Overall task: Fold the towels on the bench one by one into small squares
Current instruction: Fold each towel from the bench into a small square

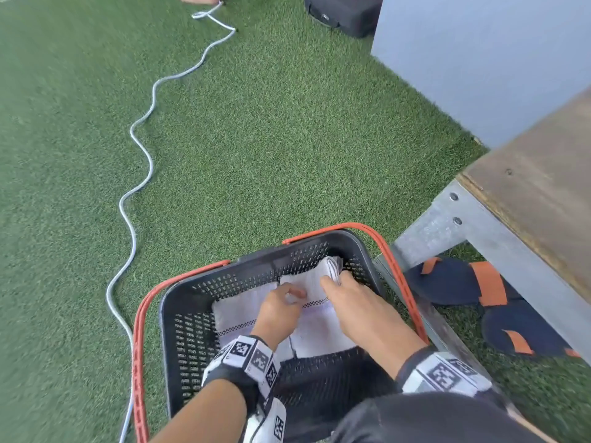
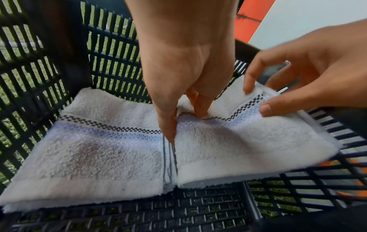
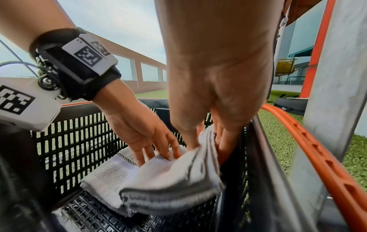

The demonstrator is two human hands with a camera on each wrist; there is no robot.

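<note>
Two folded white towels with checkered stripes lie side by side on the floor of a black basket (image 1: 188, 346) with orange handles. The left towel (image 1: 236, 311) (image 2: 103, 149) lies flat. My left hand (image 1: 294, 294) (image 2: 184, 122) (image 3: 158, 150) presses straight fingers down on the right towel (image 1: 319, 327) (image 2: 238, 141) (image 3: 158, 177) near the seam between the two. My right hand (image 1: 332, 279) (image 2: 258, 98) (image 3: 206, 141) pinches that towel's far edge by the basket wall, thumb on top, and the edge is lifted off the floor.
The basket stands on green artificial grass beside a wooden bench (image 1: 527, 187) on a metal frame. Dark sandals with orange straps (image 1: 463, 279) lie under the bench. A white cable (image 1: 140, 174) snakes over the grass at left. A black bag (image 1: 345, 14) and grey wall (image 1: 479, 59) are behind.
</note>
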